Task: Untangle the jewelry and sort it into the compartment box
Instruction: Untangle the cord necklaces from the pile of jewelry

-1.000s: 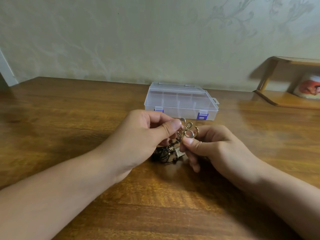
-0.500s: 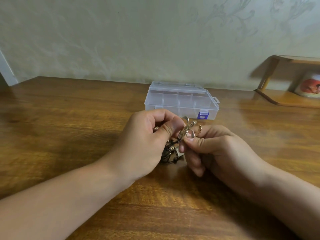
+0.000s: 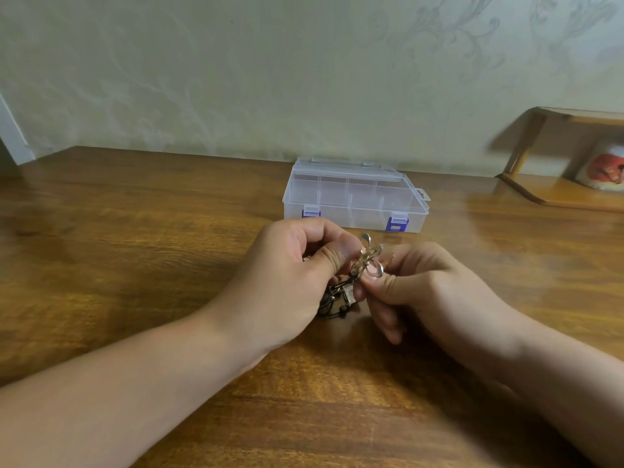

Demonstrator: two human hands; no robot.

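Observation:
A tangled clump of jewelry point(image 3: 366, 261) sits between my two hands above the wooden table point(image 3: 135, 248): gold and silver loops stick up at the top, and dark cords with a small silver charm hang down to the wood. My left hand point(image 3: 290, 282) pinches the clump from the left with thumb and curled fingers. From the right, my right hand point(image 3: 422, 288) pinches the metal loops. Behind the hands stands the clear plastic compartment box point(image 3: 354, 197), lid closed, with two blue latches on its front.
A patterned wall runs along the table's far edge. At the far right stands a low wooden shelf point(image 3: 557, 194) holding a white cup with a red picture point(image 3: 604, 170).
Both hands have lifted the clump slightly and drawn closer to the box. The metal loops now stick up higher between the thumbs.

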